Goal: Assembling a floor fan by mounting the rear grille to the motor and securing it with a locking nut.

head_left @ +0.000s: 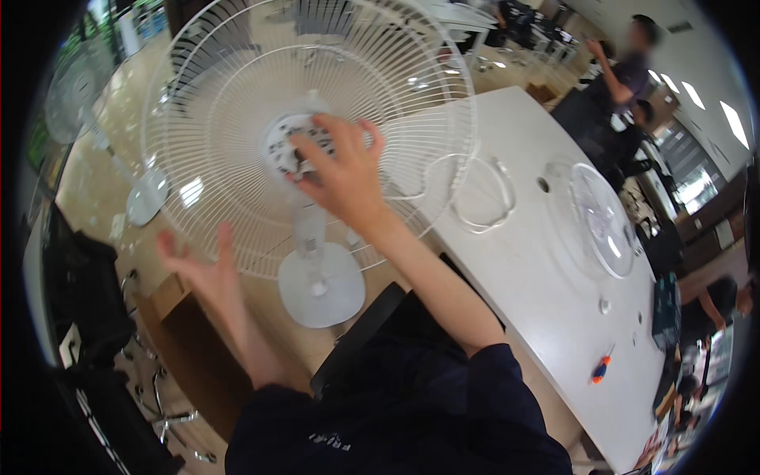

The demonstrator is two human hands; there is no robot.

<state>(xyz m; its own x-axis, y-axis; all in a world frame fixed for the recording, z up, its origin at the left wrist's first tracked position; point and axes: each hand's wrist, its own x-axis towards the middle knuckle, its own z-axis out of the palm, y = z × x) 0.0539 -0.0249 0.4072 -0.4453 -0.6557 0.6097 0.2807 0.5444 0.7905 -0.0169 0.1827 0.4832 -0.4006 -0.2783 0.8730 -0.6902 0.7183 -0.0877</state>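
Note:
A white pedestal fan stands in front of me, its wide wire guard (214, 103) facing up toward me with no blades showing. At its middle is a round white hub (277, 154) with dark openings and a dark part at the centre. My right hand (344, 170) reaches over this hub, fingers bent and spread apart around the dark centre; whether the fingertips touch it I cannot tell. Below the guard's lower left edge my left hand (202, 269) is held up, fingers apart and holding nothing. The fan's white base (321, 301) stands beneath.
On the white table (538, 317) at right lie a coiled white cable (507, 198), a clear round fan part with a white rim (606, 218), and an orange-and-blue screwdriver (602, 370). An open cardboard box (198, 356) and black chairs (91, 285) are left. Another fan (146, 196) stands beyond.

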